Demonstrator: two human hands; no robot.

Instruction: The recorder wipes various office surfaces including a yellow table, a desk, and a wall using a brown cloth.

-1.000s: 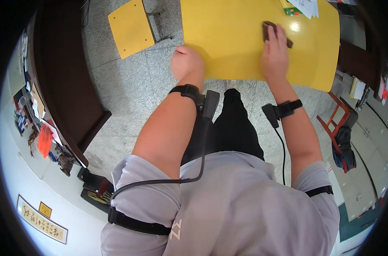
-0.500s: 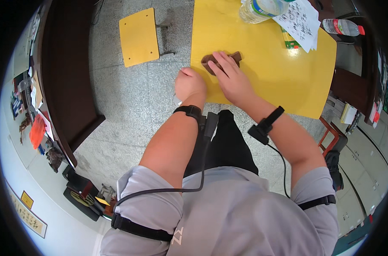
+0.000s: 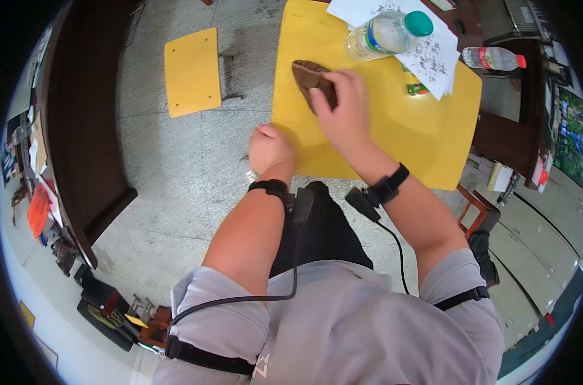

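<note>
A brown, ridged, folded cloth [image 3: 307, 77] lies on the yellow tabletop [image 3: 420, 141] toward its left side, with my right hand [image 3: 342, 102] closed on it, thumb and fingers pressed over it. My left hand [image 3: 269, 146] is curled into a fist at the table's near left edge; whatever it holds, if anything, is hidden. Beyond my right hand a clear bottle with a green cap [image 3: 375, 40] stands on handwritten white papers [image 3: 436, 61], and a small green-and-yellow item [image 3: 414, 86] shows from under them.
A yellow seat [image 3: 192, 70] is to the table's left. A red-capped bottle [image 3: 487, 58] lies off the table's right side. A dark wooden desk [image 3: 79, 147] runs along the left. A red-framed chair [image 3: 471, 212] and pale cabinets [image 3: 522, 256] are at the right.
My right hand has moved with the cloth from the table's right part leftward, then farther from me, turning it. My left hand remains curled at the edge. More of the tabletop shows.
</note>
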